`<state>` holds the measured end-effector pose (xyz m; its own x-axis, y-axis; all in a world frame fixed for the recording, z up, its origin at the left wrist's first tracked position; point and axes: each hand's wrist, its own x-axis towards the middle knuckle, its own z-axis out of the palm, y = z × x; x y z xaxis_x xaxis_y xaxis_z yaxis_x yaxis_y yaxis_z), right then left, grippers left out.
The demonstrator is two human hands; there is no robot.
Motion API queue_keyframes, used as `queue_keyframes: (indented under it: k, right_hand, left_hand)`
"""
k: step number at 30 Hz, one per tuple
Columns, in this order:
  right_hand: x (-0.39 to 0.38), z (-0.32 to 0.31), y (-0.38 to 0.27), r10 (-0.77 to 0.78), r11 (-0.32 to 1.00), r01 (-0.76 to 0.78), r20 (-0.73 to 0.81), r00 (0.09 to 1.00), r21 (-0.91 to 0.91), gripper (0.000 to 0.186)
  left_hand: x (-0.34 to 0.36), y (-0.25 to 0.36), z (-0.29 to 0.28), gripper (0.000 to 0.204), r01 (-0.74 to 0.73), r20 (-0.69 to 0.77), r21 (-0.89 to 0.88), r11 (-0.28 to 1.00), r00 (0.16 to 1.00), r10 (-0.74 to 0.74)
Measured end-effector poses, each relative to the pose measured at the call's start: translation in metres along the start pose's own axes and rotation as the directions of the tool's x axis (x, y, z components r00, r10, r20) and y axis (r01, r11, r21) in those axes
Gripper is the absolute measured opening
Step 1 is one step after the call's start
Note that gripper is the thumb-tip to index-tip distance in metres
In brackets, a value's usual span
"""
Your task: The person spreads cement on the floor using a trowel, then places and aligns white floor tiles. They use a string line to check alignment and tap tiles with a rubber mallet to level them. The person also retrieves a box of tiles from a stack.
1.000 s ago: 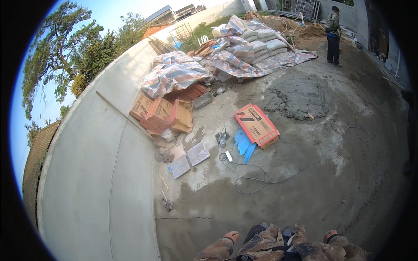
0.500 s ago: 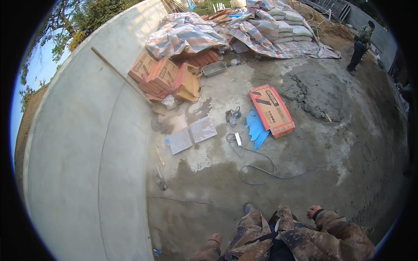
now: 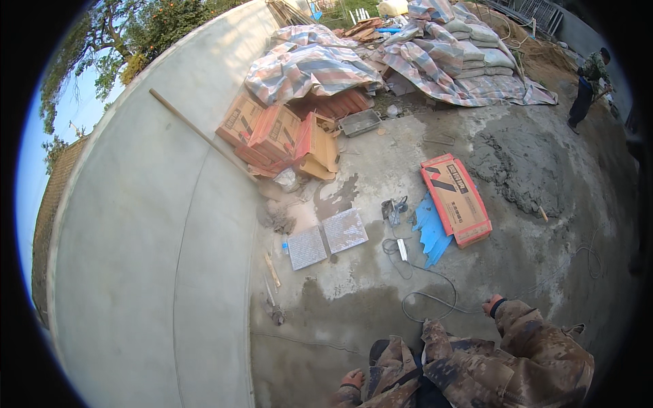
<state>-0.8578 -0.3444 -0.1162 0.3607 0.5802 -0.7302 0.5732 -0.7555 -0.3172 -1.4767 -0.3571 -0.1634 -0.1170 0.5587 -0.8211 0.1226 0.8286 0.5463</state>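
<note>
My left hand (image 3: 353, 379) hangs low beside my camouflage jacket, its fingers curled and nothing visible in them. In front of me on the right, my right hand (image 3: 494, 304) is held out above the floor, closed, with no object showing. A looped grey cable (image 3: 442, 309) lies on the concrete left of it. Farther ahead two grey tiles, a left one (image 3: 306, 248) and a right one (image 3: 345, 230), lie side by side. A corded power tool (image 3: 393, 211) and a white power strip (image 3: 402, 249) sit near a flat red-and-brown carton (image 3: 457, 197) on torn blue sheeting (image 3: 428, 230).
A plastered wall (image 3: 122, 265) runs along the left, with a long pole (image 3: 197, 130) leaning on it. Stacked cartons (image 3: 272, 129), a grey tub (image 3: 359, 123) and tarp-covered sacks (image 3: 486, 61) stand behind. Wet mortar (image 3: 520, 166) spreads right. Another person (image 3: 590, 88) stands far right.
The view has shifted, so the floor objects appear lower and farther right. My right hand has risen forward in view. My left hand has moved right toward my jacket.
</note>
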Motion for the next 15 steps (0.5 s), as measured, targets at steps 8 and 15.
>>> queue_keyframes:
  k: [8,15]
  right_hand:
    - [0.078,-0.029,-0.189,-0.131,0.986,0.136,-0.059,0.990,0.098,0.033]
    - [0.056,0.004,-0.278,0.057,0.998,-0.056,0.149,0.987,-0.008,0.037]
  left_hand:
    - [0.058,0.016,-0.073,0.038,0.271,-0.038,0.122,0.955,0.963,-0.268]
    - [0.170,0.147,-0.160,0.042,0.209,-0.005,0.238,0.948,0.977,-0.214]
